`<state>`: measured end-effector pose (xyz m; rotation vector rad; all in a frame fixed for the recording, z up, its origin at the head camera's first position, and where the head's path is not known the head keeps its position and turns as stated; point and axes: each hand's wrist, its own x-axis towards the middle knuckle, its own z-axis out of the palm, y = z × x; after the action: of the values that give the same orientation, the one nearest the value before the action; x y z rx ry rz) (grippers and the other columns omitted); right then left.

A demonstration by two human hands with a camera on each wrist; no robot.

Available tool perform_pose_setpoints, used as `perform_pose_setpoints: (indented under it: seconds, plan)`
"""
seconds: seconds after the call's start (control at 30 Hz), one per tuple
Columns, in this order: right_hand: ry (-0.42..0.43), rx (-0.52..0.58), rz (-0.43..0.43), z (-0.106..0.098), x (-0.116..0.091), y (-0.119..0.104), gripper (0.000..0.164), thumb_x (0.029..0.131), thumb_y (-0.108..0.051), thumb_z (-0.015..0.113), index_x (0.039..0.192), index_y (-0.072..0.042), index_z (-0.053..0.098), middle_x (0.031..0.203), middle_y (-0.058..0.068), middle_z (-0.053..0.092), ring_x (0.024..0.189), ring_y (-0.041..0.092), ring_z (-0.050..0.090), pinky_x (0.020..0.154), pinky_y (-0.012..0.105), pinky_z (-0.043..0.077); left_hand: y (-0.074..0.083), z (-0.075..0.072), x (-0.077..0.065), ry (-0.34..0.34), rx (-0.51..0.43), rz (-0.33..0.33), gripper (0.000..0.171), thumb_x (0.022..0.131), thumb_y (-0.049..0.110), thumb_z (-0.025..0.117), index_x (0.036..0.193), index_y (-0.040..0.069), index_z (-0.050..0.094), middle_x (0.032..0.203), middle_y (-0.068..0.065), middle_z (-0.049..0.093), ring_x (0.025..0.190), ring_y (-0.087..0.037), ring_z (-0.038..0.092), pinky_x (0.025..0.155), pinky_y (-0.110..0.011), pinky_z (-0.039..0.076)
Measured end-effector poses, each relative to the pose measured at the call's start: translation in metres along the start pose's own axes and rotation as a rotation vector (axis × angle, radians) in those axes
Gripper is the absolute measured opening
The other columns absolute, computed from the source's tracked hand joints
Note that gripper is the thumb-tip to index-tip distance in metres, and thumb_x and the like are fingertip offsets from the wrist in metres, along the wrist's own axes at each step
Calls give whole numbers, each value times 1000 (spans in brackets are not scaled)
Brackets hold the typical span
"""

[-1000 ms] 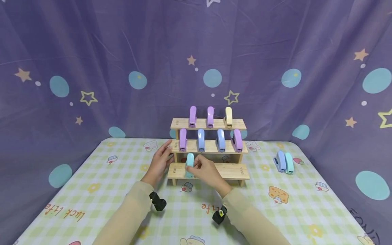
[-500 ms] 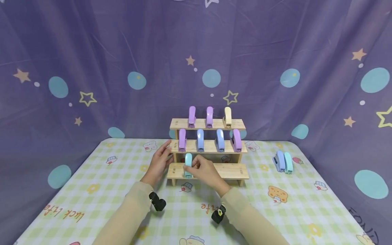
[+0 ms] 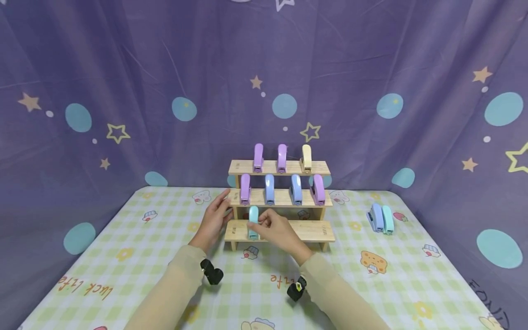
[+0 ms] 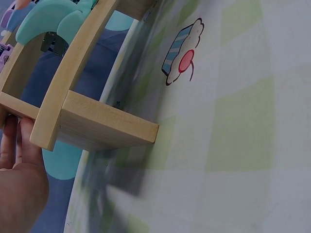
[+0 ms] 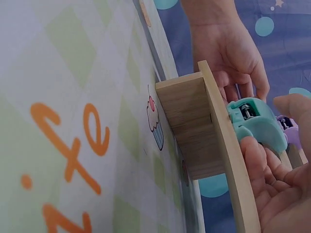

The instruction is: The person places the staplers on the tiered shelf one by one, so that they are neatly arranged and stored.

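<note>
My right hand pinches a mint-green stapler with thumb and forefinger. The stapler stands near the left end of the bottom shelf of a three-tier wooden rack. In the right wrist view, the right thumb tip lies against the mint stapler. Beside the rack's left side is my left hand, its fingers reaching along the wood. The left wrist view shows those fingers against the rack's end, with no stapler in them. Purple and blue staplers fill the middle shelf.
On the top shelf stand two purple staplers and a cream stapler. Off to the right on the checked tablecloth, a blue stapler and a second mint stapler stand side by side. A purple curtain hangs behind.
Over the last second the mint stapler has shifted slightly left on the bottom shelf, with the right hand on it. The left hand keeps its place at the rack.
</note>
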<state>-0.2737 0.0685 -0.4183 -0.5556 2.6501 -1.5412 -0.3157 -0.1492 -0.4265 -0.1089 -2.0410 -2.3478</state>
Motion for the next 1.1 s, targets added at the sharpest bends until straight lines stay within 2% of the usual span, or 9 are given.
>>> perform_pose_setpoints:
  seconds: [0.13,0.33,0.5,0.67,0.87,1.1]
  plan:
    - [-43,24,-6,-5,-3,2,42,95,-51,66,112,-14,59,85,2,64,72,18,63,64,33,55,-1,-1,0,5,-3,-5,52,109,27,47,158,18,34,148,-12,44,132,-26,45,112,-34,42]
    - [-89,61,-13,-17,-8,9,40,97,-45,66,116,-11,59,90,2,66,78,18,68,73,34,61,-1,-1,0,7,-1,-4,52,108,26,47,158,18,34,148,-12,44,132,-26,46,111,-33,42]
    - [-98,43,-16,-34,-15,13,37,96,-45,67,113,-12,61,88,3,66,80,25,69,72,34,61,1,0,0,4,-5,6,52,108,26,47,158,17,33,146,-13,45,131,-28,46,111,-33,42]
    - [-99,10,-9,-53,-22,23,29,96,-42,67,107,-15,64,87,2,67,81,29,69,71,35,61,2,0,-1,-1,-8,6,52,109,25,46,158,17,33,147,-13,44,133,-29,45,112,-34,41]
    - [-85,7,-7,-80,-34,37,27,98,-35,67,106,-9,64,87,5,67,77,24,67,69,35,61,1,0,-1,5,-10,-1,52,108,25,47,158,16,33,146,-13,45,133,-28,45,112,-34,41]
    - [-37,-20,66,-118,-50,56,29,98,-35,67,110,-8,66,90,5,68,78,23,67,70,33,61,0,-1,-2,-4,-12,-1,51,108,26,47,157,18,35,148,-11,44,134,-26,45,112,-33,41]
